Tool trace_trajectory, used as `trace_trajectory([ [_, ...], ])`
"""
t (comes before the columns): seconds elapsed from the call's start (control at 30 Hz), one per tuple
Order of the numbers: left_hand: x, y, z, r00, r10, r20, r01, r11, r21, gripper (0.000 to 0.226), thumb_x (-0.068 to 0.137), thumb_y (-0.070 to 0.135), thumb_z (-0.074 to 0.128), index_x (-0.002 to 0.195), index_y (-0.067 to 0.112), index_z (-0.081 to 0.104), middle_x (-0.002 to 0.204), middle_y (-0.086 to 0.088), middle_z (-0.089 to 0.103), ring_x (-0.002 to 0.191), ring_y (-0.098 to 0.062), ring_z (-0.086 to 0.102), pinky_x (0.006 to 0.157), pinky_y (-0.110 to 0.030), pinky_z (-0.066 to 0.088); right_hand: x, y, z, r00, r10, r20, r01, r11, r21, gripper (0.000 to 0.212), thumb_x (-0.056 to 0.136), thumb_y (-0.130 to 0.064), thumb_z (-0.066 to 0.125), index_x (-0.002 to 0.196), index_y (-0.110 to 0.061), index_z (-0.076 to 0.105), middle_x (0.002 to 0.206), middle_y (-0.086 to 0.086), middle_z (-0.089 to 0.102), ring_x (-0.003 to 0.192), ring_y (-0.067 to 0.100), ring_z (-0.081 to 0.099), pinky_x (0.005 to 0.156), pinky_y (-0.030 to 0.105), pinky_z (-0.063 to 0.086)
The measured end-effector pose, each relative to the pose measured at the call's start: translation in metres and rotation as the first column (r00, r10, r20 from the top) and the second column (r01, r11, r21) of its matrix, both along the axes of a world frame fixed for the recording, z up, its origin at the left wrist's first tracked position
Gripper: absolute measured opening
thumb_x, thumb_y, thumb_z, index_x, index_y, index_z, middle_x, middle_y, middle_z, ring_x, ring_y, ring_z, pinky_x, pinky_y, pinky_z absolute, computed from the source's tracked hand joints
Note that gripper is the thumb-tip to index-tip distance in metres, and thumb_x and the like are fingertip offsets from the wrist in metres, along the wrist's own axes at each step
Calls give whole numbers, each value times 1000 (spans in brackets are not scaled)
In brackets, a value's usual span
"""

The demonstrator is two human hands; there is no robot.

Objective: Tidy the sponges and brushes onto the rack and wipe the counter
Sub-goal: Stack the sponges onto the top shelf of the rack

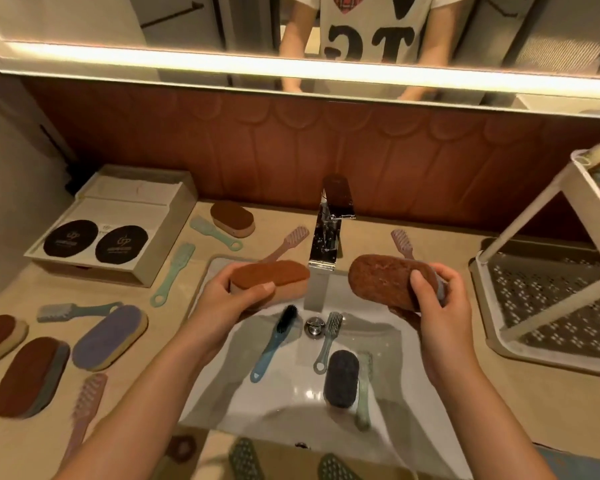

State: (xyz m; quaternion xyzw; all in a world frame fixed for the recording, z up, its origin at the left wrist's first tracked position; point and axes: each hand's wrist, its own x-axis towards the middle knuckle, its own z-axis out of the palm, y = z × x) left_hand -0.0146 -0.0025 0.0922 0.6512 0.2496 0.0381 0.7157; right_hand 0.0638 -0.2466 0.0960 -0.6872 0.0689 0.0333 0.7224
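Over the sink [284, 403] my left hand [222, 299] grips an orange-topped sponge [274, 275] with a pale base. My right hand [437, 306] holds a dark brown sponge [385, 278] with a grey base, thumb across its top. The white two-tier rack [520, 237] stands on the counter at the right, with a sponge on its upper tier at the frame edge. In the basin lie a black-bristled blue brush [274, 341], a grey brush [328, 339], a dark grey sponge [342, 377] and a pale green brush [364, 393].
The chrome tap [326, 237] rises behind the sink. On the left counter [174, 327] lie several sponges and brushes, among them a purple sponge [111, 336] and a green brush [174, 271]. A beige box [118, 223] with round black pads stands at the back left.
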Motion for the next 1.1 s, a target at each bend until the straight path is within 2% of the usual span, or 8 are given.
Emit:
trace_trajectory([
  [0.1, -5, -15, 0, 998, -68, -6, 68, 991, 115, 56, 65, 26, 81, 116, 21, 56, 109, 0, 64, 104, -18, 61, 84, -27, 50, -7, 7, 8, 969, 25, -247, 66, 934, 352, 13, 95, -21, 49, 106, -18, 53, 109, 5, 58, 94, 17, 60, 54, 23, 56],
  [0.2, -7, -32, 3, 983, -177, -40, 181, 956, 230, 52, 73, 23, 77, 115, 28, 47, 109, 4, 58, 100, -12, 58, 83, -23, 51, -14, 14, 8, 906, 114, -407, 98, 879, 466, 11, 96, -25, 47, 97, -20, 58, 95, 4, 63, 83, 17, 59, 46, 19, 50],
  [0.4, -4, -53, 12, 913, -401, 81, 365, 888, 280, 44, 72, 11, 78, 107, 19, 53, 99, 5, 59, 83, 1, 64, 69, -18, 54, -27, 17, 4, 888, 136, -439, 22, 942, 335, 22, 97, -32, 42, 93, -22, 61, 92, 3, 66, 85, 13, 59, 67, 26, 43],
  [0.57, -5, -68, 12, 864, -492, 107, 441, 842, 311, 56, 65, 32, 78, 115, 23, 53, 108, 7, 60, 98, -7, 63, 79, -28, 57, -37, 19, 9, 870, 149, -470, 17, 944, 329, 26, 97, -32, 40, 85, -22, 62, 84, 3, 66, 81, 16, 59, 62, 26, 42],
  [0.7, -6, -77, 13, 868, -467, 172, 412, 868, 276, 64, 65, 35, 76, 123, 29, 49, 115, 11, 59, 105, -8, 61, 78, -27, 56, -48, 16, 8, 871, 169, -462, -16, 949, 316, 27, 97, -33, 39, 94, -19, 62, 92, 9, 66, 84, 19, 60, 57, 26, 42],
  [0.83, -9, -79, 17, 849, -486, 206, 432, 864, 261, 56, 70, 34, 71, 122, 29, 51, 108, 20, 62, 105, -8, 62, 77, -23, 54, -53, 9, 7, 870, 233, -434, -107, 950, 295, 27, 97, -29, 38, 96, -19, 63, 87, 5, 67, 77, 15, 61, 56, 24, 43],
  [1.0, -8, -82, 15, 853, -486, 192, 430, 861, 271, 55, 67, 41, 69, 119, 30, 52, 104, 22, 62, 100, -4, 62, 73, -21, 54, -55, 3, -4, 894, 234, -383, -212, 972, 101, 29, 98, -27, 37, 115, -15, 58, 107, 11, 65, 93, 20, 62, 66, 26, 48],
  [1.1, -9, -81, 15, 854, -495, 161, 440, 851, 285, 53, 66, 45, 69, 115, 28, 55, 103, 14, 63, 98, -7, 64, 70, -22, 55, -54, -5, -6, 923, 273, -269, -300, 952, -64, 26, 98, -20, 39, 117, -18, 56, 114, 9, 60, 95, 15, 59, 61, 19, 47],
])
